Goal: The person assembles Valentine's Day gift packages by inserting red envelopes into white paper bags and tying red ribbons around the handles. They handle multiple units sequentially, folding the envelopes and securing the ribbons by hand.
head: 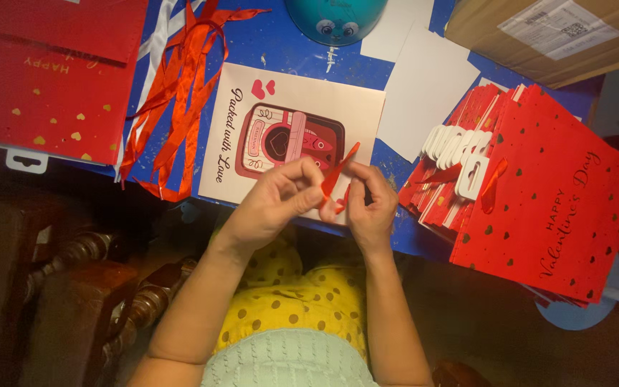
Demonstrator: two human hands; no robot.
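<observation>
A blue table in a dim room holds one pink card, loose ribbons and two stacks of red bags. Left hand and right hand pinch one red ribbon over the card's near edge

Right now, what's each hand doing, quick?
Left hand: closed, pinching the red ribbon over the pink card.
Right hand: closed, pinching the same red ribbon lower down.
</observation>
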